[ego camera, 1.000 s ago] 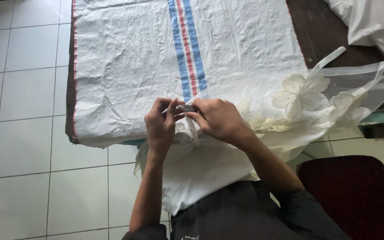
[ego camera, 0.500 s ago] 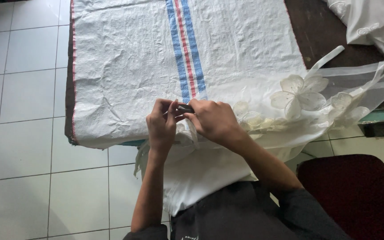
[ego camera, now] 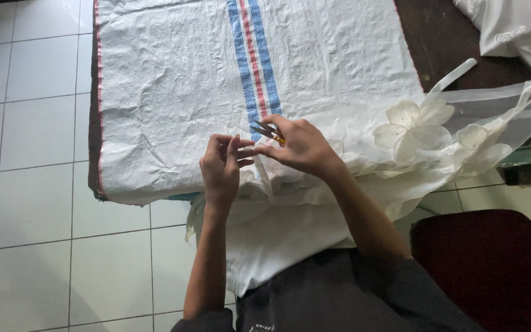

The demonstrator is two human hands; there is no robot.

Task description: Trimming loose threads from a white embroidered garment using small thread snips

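At the near edge of the bench (ego camera: 462, 67), over a white woven sack (ego camera: 173, 92) with a blue and red stripe, both hands meet. The right hand (ego camera: 302, 147) pinches small thread snips (ego camera: 267, 132), blades pointing toward ten o'clock. The left hand (ego camera: 222, 166), at eight o'clock from the snips and just beside them, pinches a fold of sheer white fabric (ego camera: 364, 178), whose appliqué flower (ego camera: 410, 123) lies at three o'clock.

A dark grey short-sleeved shirt (ego camera: 351, 295) leaves both forearms bare.
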